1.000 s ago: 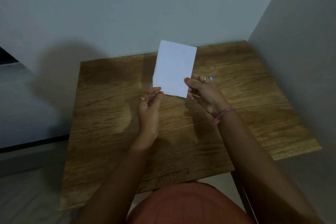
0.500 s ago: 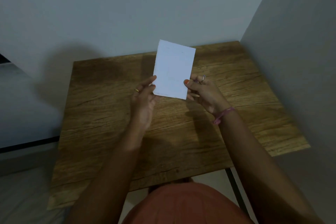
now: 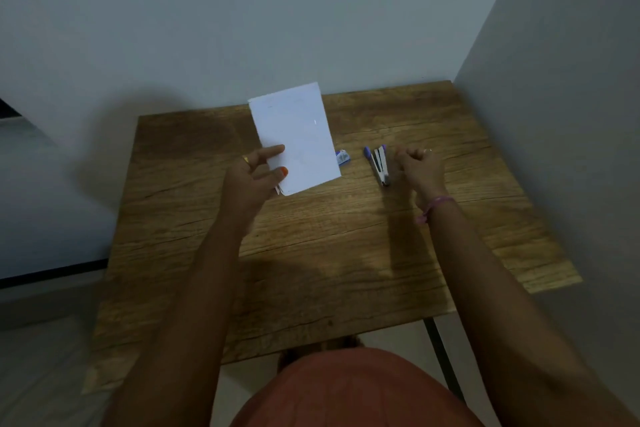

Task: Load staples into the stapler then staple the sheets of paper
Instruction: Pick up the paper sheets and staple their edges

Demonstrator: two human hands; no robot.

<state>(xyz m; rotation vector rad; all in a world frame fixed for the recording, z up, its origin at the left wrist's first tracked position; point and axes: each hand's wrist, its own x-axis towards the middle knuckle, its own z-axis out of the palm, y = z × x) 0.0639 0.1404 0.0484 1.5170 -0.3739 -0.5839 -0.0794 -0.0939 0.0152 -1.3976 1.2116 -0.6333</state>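
My left hand (image 3: 254, 175) pinches the lower left corner of the white sheets of paper (image 3: 298, 135), holding them up above the wooden table (image 3: 311, 236). A small staple mark shows near the sheets' right edge. The purple and white stapler (image 3: 378, 163) lies on the table, hinged open in a V. My right hand (image 3: 419, 166) hovers just right of the stapler, fingers loosely curled, holding nothing. A small blue staple box (image 3: 343, 158) lies between the paper and the stapler, partly hidden by the sheets.
Grey walls (image 3: 554, 114) close in behind the table and along its right side. A dark table leg (image 3: 441, 354) shows under the near right edge. My lap in orange cloth (image 3: 346, 392) is at the bottom.
My right hand let go of the paper and moved right to the stapler. My left hand now holds the sheets alone, tilted left. The stapler and staple box came into sight.
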